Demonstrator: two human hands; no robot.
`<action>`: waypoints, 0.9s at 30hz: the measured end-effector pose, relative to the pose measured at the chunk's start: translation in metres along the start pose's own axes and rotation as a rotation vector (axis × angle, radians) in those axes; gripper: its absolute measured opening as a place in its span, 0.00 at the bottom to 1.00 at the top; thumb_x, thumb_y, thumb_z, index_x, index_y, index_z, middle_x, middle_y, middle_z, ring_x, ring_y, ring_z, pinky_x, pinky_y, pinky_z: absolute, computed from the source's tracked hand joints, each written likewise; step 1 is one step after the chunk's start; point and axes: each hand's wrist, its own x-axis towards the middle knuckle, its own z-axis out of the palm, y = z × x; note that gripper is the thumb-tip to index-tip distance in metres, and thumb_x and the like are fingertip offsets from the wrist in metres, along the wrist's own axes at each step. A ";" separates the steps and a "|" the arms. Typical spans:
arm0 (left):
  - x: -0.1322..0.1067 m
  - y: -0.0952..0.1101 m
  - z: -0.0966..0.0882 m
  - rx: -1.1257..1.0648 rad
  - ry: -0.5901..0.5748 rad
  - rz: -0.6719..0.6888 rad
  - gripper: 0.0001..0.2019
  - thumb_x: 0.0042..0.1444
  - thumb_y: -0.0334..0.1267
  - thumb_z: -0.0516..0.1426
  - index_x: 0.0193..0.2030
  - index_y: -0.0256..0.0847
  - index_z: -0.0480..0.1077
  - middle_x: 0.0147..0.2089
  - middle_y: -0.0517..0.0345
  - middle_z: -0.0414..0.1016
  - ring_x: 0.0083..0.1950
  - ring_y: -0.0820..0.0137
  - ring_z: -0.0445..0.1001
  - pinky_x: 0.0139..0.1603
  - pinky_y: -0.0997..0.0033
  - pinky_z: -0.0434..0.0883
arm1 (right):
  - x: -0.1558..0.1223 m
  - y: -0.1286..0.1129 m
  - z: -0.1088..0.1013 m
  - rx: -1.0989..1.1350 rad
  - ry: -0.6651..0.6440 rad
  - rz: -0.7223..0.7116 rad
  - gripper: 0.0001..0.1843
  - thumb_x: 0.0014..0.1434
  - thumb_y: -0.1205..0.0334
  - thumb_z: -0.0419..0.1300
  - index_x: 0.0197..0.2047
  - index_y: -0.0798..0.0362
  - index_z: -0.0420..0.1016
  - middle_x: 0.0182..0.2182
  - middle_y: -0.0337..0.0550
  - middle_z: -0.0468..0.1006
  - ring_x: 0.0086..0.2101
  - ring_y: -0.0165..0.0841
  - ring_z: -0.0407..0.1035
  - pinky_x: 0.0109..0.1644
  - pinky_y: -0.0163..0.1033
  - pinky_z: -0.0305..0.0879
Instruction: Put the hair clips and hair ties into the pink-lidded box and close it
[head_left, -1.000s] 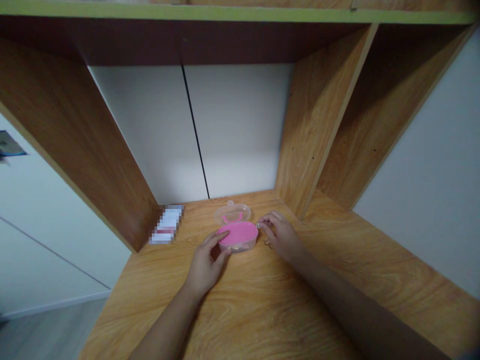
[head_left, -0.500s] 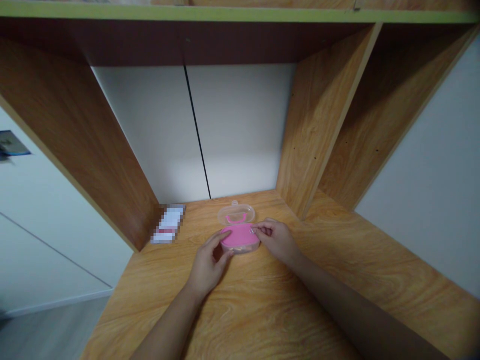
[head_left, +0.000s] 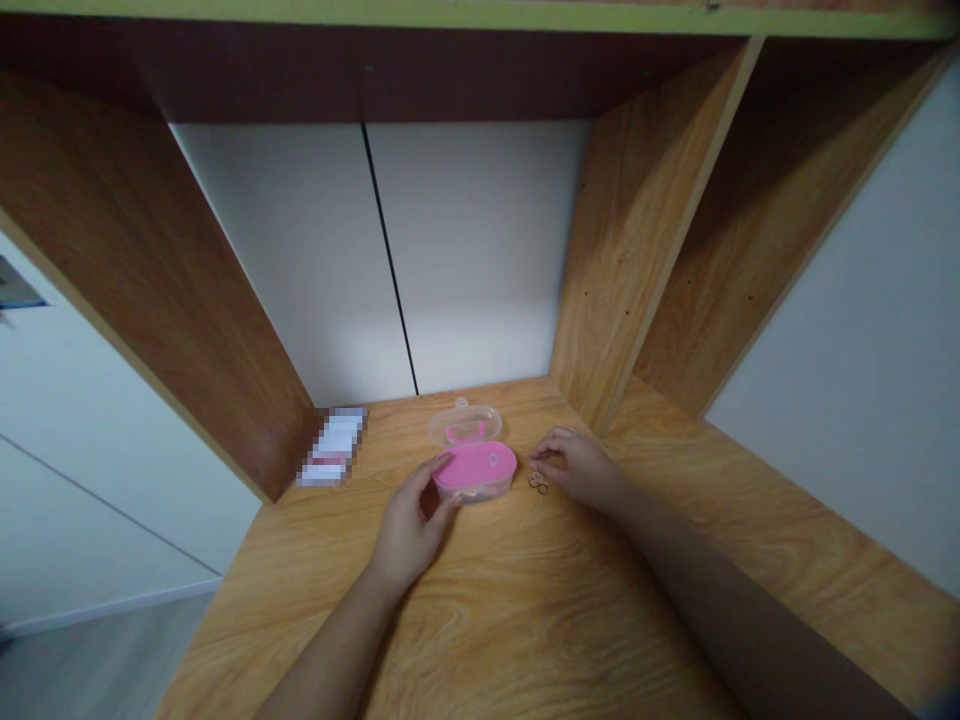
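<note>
A small pink oval box with its clear lid hinged open at the back sits on the wooden desk. My left hand curls round the box's left side, thumb and fingers touching it. My right hand rests on the desk just right of the box, fingers bent and pinched together over two or three small rings lying on the wood. What the fingertips grip is too small to make out.
A small white and red packet lies at the back left of the desk beside the wooden side panel. Another upright wooden panel stands at the back right. A shelf runs overhead.
My right hand reached over the pink box half a second ago and has now drawn back right to the rings on the desk. My left hand stayed on the box.
</note>
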 end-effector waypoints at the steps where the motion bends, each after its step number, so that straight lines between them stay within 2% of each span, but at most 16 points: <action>1: 0.000 0.000 0.000 -0.005 0.000 -0.008 0.25 0.60 0.39 0.61 0.64 0.44 0.66 0.64 0.45 0.72 0.64 0.58 0.72 0.67 0.51 0.66 | -0.002 0.004 -0.001 -0.004 -0.047 0.002 0.05 0.58 0.59 0.65 0.33 0.49 0.81 0.35 0.44 0.79 0.40 0.38 0.72 0.47 0.43 0.67; 5: 0.000 -0.001 0.000 -0.002 0.003 -0.024 0.26 0.59 0.39 0.61 0.64 0.44 0.66 0.63 0.46 0.72 0.63 0.58 0.72 0.66 0.51 0.67 | -0.006 0.011 0.001 0.028 -0.120 0.025 0.08 0.57 0.54 0.67 0.33 0.49 0.81 0.34 0.43 0.79 0.39 0.38 0.72 0.45 0.42 0.66; 10: 0.000 -0.003 0.000 -0.012 0.003 -0.016 0.26 0.60 0.38 0.61 0.65 0.44 0.66 0.64 0.46 0.72 0.64 0.58 0.72 0.66 0.53 0.67 | -0.006 0.011 0.006 0.040 -0.120 0.025 0.05 0.58 0.58 0.65 0.34 0.50 0.80 0.34 0.44 0.78 0.39 0.37 0.71 0.44 0.41 0.66; 15: 0.000 -0.002 0.000 0.002 -0.001 -0.013 0.26 0.60 0.38 0.61 0.65 0.44 0.65 0.64 0.46 0.72 0.64 0.58 0.71 0.67 0.52 0.66 | -0.005 0.007 0.004 0.062 -0.106 0.057 0.04 0.58 0.61 0.63 0.34 0.51 0.78 0.35 0.43 0.77 0.39 0.36 0.71 0.44 0.40 0.66; 27: 0.000 -0.001 0.000 0.014 0.003 -0.015 0.26 0.59 0.38 0.61 0.65 0.44 0.66 0.64 0.47 0.72 0.63 0.58 0.72 0.67 0.52 0.66 | -0.003 0.011 0.005 0.097 -0.035 0.079 0.07 0.60 0.59 0.62 0.35 0.51 0.81 0.34 0.44 0.76 0.35 0.34 0.72 0.41 0.39 0.68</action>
